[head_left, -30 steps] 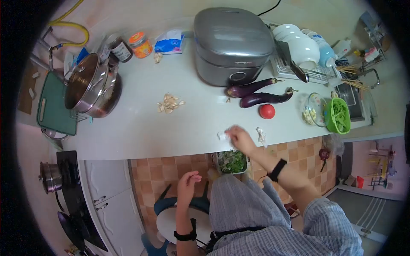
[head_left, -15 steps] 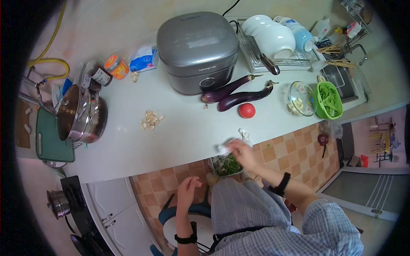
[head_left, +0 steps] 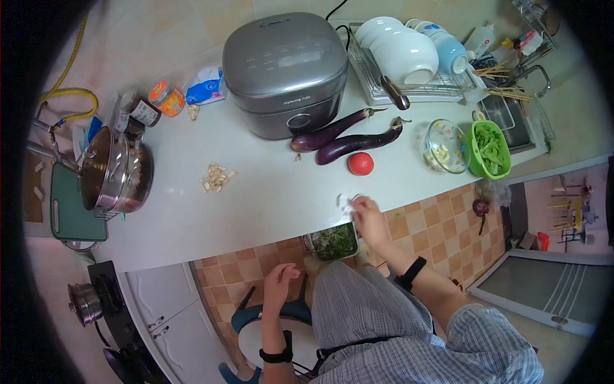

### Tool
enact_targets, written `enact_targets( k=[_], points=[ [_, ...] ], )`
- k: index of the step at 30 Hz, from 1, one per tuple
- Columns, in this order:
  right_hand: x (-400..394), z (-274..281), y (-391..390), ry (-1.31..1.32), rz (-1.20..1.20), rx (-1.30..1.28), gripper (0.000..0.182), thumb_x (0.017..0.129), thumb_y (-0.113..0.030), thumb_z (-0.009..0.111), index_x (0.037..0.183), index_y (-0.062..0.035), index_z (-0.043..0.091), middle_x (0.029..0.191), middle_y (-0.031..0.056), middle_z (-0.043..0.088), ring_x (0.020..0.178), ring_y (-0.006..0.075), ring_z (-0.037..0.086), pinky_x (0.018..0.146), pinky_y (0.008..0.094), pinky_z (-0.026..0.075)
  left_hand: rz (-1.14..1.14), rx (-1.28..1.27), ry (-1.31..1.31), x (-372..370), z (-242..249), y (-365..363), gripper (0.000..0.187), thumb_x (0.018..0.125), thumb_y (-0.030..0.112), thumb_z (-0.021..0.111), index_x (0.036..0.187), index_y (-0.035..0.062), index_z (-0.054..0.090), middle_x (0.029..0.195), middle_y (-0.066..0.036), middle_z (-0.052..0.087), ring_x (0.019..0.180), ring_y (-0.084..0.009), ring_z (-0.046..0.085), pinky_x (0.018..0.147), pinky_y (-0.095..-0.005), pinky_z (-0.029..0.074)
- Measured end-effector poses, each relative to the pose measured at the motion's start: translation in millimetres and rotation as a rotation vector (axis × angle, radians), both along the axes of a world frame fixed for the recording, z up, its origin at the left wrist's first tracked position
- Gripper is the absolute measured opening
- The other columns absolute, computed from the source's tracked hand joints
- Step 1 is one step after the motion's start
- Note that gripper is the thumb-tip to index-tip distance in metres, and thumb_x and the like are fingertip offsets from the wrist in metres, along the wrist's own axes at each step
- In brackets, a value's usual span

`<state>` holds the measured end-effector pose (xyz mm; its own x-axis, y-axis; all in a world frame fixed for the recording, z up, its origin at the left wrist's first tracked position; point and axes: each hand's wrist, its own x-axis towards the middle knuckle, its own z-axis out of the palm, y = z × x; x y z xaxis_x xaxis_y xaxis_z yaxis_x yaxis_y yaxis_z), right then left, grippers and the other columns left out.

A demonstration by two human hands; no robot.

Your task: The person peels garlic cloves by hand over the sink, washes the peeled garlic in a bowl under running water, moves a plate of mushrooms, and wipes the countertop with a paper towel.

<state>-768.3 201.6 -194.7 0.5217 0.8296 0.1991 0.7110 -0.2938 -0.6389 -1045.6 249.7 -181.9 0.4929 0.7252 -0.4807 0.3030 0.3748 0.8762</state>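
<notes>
At the counter's front edge, my right hand (head_left: 369, 221) has its fingers closed on a crumpled white tissue-like piece (head_left: 346, 205). The exact kind of this piece is hard to make out. Below that edge stands a bin (head_left: 332, 243) with green leaf scraps and pale bits inside. My left hand (head_left: 279, 281) hangs in front of the counter with fingers loosely bent and apart, holding nothing. Behind my right hand lie a red tomato (head_left: 361, 164) and two eggplants (head_left: 358, 144). A small heap of garlic cloves (head_left: 218, 177) rests farther left on the counter.
A grey rice cooker (head_left: 285, 77) stands at the back. To the right are a glass bowl (head_left: 446, 146), a green basket of leafy vegetables (head_left: 489, 150) and a dish rack (head_left: 428, 96). Pots (head_left: 128, 173) stand at the left. A stool (head_left: 275, 339) is below.
My right hand has moved slightly upward and right, over the counter edge. The white piece near the bin and the one on the counter no longer appear separately. My left hand is nearly still.
</notes>
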Motion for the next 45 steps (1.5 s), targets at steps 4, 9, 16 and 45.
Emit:
enact_targets(
  k=[4,9,16,45],
  points=[
    [-41.5,-0.2,-1.4,0.191,0.254,0.028,0.029,0.065,0.005,0.056,0.092,-0.0042,0.061,0.087,0.0119,0.052,0.085,0.0276,0.050,0.074,0.0338,0.042,-0.010,-0.023,-0.035,13.4,-2.4,-3.4,0.021,0.088,0.012,0.044,0.096,-0.0036,0.055,0.082,-0.010,0.061,0.076,-0.0148,0.059,0.071,-0.0248,0.046],
    [-7.0,23.5,-5.2,0.389,-0.048,-0.035,0.020,0.072,0.000,0.056,0.090,-0.0058,0.060,0.091,0.0101,0.055,0.081,0.0218,0.055,0.070,0.0302,0.045,-0.048,-0.010,0.013,14.6,10.0,-3.5,0.020,0.087,0.012,0.045,0.096,-0.0037,0.055,0.082,-0.011,0.061,0.076,-0.0151,0.059,0.072,-0.0255,0.046],
    [105.1,28.9,-10.9,1.362,-0.232,-0.234,0.018,0.081,-0.010,0.053,0.095,0.0001,0.057,0.084,0.0050,0.059,0.072,0.0112,0.056,0.059,0.0228,0.047,-0.006,0.022,0.067,-1.5,18.9,-3.7,0.022,0.088,0.015,0.045,0.096,-0.0037,0.054,0.082,-0.010,0.061,0.077,-0.0154,0.059,0.074,-0.0258,0.046],
    [-33.2,5.5,35.5,0.258,0.203,0.108,0.026,0.069,0.006,0.055,0.091,-0.0053,0.062,0.097,0.0101,0.056,0.093,0.0262,0.049,0.080,0.0321,0.041,0.018,0.022,-0.015,-14.1,15.0,9.0,0.019,0.087,0.011,0.045,0.095,-0.0042,0.055,0.082,-0.011,0.061,0.077,-0.0146,0.059,0.073,-0.0254,0.046]
  ],
)
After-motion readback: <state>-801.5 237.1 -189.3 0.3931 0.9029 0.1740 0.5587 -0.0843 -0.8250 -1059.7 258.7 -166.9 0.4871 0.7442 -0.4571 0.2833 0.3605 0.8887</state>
